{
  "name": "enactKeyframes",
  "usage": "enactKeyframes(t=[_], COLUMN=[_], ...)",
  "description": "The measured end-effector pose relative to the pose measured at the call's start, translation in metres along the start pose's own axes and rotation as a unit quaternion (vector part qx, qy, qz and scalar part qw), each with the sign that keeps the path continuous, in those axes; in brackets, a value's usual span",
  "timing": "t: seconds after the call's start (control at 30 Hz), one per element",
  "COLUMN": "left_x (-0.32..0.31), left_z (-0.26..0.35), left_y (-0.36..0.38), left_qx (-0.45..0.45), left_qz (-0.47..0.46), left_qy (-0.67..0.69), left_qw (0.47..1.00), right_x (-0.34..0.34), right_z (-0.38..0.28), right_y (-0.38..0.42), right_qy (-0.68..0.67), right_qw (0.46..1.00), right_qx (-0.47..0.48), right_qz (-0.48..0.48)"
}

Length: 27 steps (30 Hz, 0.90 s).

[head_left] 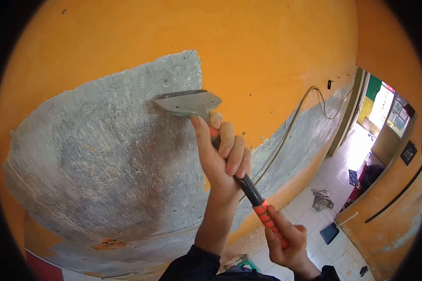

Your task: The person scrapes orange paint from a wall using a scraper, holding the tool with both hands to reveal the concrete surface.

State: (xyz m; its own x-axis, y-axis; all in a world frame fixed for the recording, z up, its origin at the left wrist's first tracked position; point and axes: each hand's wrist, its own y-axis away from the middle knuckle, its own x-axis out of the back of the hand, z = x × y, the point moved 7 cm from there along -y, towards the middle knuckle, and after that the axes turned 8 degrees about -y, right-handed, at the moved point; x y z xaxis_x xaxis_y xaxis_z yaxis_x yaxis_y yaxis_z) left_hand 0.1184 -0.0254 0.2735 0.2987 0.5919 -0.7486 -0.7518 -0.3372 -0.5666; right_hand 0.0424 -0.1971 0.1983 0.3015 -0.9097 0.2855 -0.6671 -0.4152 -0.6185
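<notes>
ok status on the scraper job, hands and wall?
Left hand gripping scraper handle near the blade; right hand on the handle's lower end. Blade against the wall at the edge of the orange paint. Nothing blocking the blade.

Cable (286, 133), floor rag (321, 199), dustpan (329, 232)

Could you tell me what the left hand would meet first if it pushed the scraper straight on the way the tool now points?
The left hand drives the scraper up and left. Its blade already lies on the bare grey wall patch; further that way comes the edge of the orange paint, though depth is hard to judge.
</notes>
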Motion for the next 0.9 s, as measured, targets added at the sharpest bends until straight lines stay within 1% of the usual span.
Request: enactKeyframes(t=[0.1,0.17,0.27,0.3,0.4,0.5,0.63,0.7,0.73,0.8,0.9], left_x=[0.006,0.006,-0.002,0.001,0.009,0.001,0.007,0.007,0.005,0.0,0.007], left_z=[-0.002,-0.005,-0.004,-0.005,-0.008,-0.006,-0.008,-0.007,-0.006,-0.004,-0.006], left_y=[0.005,0.006,0.002,0.002,0.007,0.0,0.004,0.004,0.003,-0.002,0.006], left_qx=[0.004,0.013,0.017,0.016,0.011,0.006,0.006,0.004,0.006,0.016,0.024], left_qz=[-0.001,-0.022,0.001,-0.001,-0.017,-0.015,-0.003,-0.01,-0.007,0.028,0.002], left_qy=[-0.009,0.03,0.05,0.058,0.054,0.045,0.035,0.027,0.026,-0.019,0.003], left_qw=[1.0,0.999,0.999,0.998,0.998,0.999,0.999,1.0,1.0,0.999,1.0], right_x=[-0.001,-0.002,0.006,0.006,0.001,0.004,0.004,0.002,0.002,0.005,0.002], right_z=[-0.012,-0.011,-0.025,-0.025,-0.016,-0.016,-0.011,-0.01,-0.007,-0.001,-0.002], right_y=[0.001,0.003,-0.003,-0.003,0.002,-0.002,0.001,0.001,0.001,-0.003,0.005], right_qy=[0.001,0.011,-0.008,0.006,0.029,0.01,0.014,0.027,0.026,0.006,-0.012], right_qw=[1.0,1.0,1.0,1.0,0.999,0.999,0.999,0.999,0.999,0.999,0.999], right_qx=[0.006,0.009,-0.016,0.01,0.01,0.039,0.028,0.026,0.022,0.032,0.033], right_qz=[0.004,0.01,0.0,0.013,-0.011,0.018,0.014,-0.01,-0.01,-0.01,-0.01])
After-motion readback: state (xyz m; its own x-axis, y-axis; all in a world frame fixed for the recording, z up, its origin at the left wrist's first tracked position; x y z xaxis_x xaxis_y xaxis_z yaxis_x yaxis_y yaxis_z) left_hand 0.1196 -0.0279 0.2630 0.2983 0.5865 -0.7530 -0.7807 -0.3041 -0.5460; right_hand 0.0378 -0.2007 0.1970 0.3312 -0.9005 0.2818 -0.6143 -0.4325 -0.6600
